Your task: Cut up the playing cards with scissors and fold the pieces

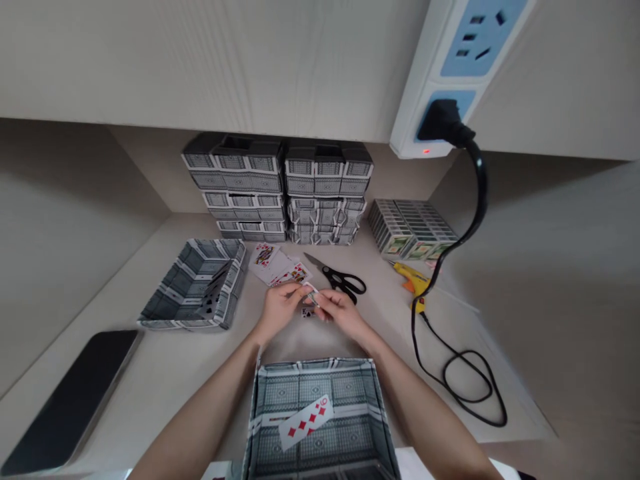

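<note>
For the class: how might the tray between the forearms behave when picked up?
The tray is probably light for its size, as its walls look card-built. Those thin walls might flex if squeezed hard. The diamond card inside appears loose, so it could slide if the tray tilts.

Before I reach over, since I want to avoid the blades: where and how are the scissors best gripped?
Probably by the black handle loops, with the right hand coming from the right: the scissors lie with their loops toward that side and nearer you, while the blades point left and away.
</note>
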Motion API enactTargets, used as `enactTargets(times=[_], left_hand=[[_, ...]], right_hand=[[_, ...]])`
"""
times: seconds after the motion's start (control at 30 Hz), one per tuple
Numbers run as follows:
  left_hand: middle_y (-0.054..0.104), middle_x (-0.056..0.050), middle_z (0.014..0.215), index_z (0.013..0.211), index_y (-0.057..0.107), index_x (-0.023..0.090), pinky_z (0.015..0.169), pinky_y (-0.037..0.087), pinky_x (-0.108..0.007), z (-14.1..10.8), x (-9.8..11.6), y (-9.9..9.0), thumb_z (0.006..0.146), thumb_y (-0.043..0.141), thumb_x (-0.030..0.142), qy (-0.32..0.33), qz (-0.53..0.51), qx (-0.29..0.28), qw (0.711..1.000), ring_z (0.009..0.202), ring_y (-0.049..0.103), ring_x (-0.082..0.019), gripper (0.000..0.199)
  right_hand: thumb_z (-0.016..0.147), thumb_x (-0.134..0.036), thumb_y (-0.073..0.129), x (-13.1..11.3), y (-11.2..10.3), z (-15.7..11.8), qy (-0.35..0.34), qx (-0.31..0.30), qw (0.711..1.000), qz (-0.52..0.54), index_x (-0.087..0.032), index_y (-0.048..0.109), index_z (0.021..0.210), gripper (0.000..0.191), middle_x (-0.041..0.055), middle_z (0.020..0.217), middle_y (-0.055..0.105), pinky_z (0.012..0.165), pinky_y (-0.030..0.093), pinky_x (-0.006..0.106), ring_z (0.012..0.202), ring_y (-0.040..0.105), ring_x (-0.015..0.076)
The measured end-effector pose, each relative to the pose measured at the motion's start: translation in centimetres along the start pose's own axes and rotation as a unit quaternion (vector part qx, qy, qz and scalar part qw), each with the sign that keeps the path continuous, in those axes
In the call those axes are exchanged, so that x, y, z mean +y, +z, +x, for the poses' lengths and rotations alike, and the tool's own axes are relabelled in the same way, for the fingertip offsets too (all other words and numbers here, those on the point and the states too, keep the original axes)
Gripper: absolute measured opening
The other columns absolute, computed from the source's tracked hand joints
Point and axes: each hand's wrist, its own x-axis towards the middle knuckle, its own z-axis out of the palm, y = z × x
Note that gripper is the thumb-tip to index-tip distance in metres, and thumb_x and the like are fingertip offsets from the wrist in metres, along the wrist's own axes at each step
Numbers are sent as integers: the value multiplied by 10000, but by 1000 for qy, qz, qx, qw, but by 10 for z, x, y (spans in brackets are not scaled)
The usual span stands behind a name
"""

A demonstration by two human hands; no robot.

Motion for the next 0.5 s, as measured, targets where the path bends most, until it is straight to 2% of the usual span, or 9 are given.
enactTargets(times=[0.1, 0.2, 0.37, 0.5], left_hand=[[655, -10, 622, 628, 660, 160, 642, 437, -219, 1, -1, -2, 741, 568, 322, -4, -22, 5, 1000, 608, 566, -122, 218], [663, -22, 660, 695, 669, 153, 671, 450, -234, 1, 0, 0, 741, 568, 322, -15, -52, 10, 999, 650, 585, -135, 203], [683, -63, 888, 864, 671, 140, 788, 445, -275, 2, 1, 0, 728, 584, 346, -60, -132, -32, 989, 831, 603, -173, 261], [677, -63, 922, 880, 673, 139, 835, 417, -298, 4, -1, -2, 738, 572, 372, -87, -182, -85, 976, 871, 589, -187, 291]], right_hand=[[794, -521, 466, 3, -1, 0, 30, -19, 997, 72, -128, 643, 852, 434, 16, 580, 586, 493, 358, 227, 487, 461, 93], [790, -468, 513, 3, -4, 0, 47, -37, 990, 124, -127, 636, 878, 373, 57, 696, 644, 518, 398, 237, 536, 510, 106], [728, -348, 630, 0, -6, 0, 27, 3, 994, 102, -156, 638, 921, 273, 56, 807, 669, 529, 421, 228, 566, 534, 97], [715, -339, 642, 0, -8, 0, 31, 14, 996, 83, -156, 647, 918, 273, 55, 804, 677, 527, 425, 228, 558, 551, 98]])
